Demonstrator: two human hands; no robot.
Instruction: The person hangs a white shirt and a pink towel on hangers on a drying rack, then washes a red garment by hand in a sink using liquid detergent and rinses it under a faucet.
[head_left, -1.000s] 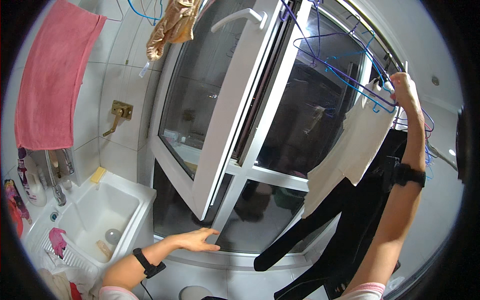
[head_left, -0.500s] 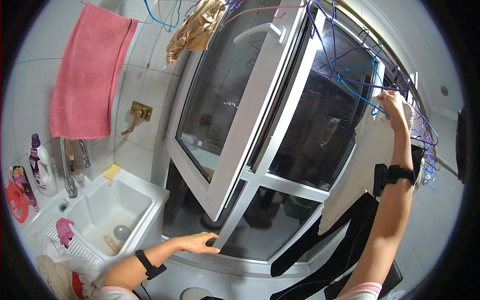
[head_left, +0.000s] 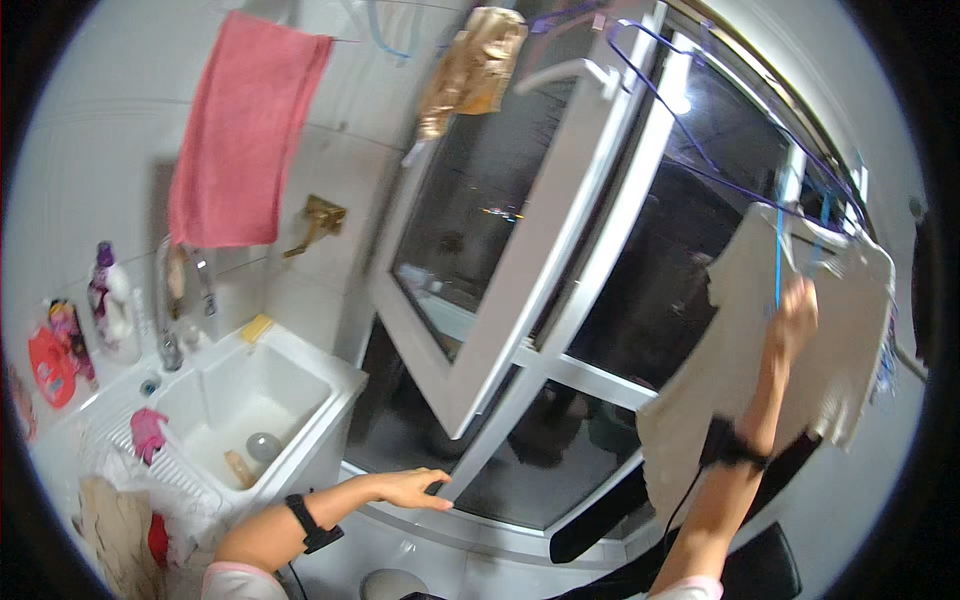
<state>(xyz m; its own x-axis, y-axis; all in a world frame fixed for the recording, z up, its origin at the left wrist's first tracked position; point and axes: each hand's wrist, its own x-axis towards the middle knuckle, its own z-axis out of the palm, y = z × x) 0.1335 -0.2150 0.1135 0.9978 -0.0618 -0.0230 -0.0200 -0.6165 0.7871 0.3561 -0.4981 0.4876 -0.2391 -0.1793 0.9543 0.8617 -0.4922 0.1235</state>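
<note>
My right hand [head_left: 793, 318] is raised and closed on a blue clothes hanger [head_left: 778, 258], which is seen almost edge-on and blurred. Right behind it hangs a cream top [head_left: 690, 345], spread wide below the rail. Whether the blue hanger touches the top cannot be made out. Dark trousers [head_left: 600, 520] hang lower down, partly covered by the cream top. My left hand [head_left: 412, 488] is held low in front of the window frame, palm down, its fingers loosely curved and apart from the thumb. Nothing shows clearly in it.
Purple hangers [head_left: 735, 185] hang on the rail overhead. An open window sash [head_left: 490, 375] juts inward. At left stand a white sink [head_left: 345, 385], a detergent bottle [head_left: 118, 310] and a red bottle [head_left: 52, 368]. A pink towel [head_left: 240, 140] and a gold-brown garment [head_left: 475, 65] hang above.
My right hand has come down from the rail with the blue hanger. The cream top now shows more widely behind it. My view has shifted; the left hand keeps its pose.
</note>
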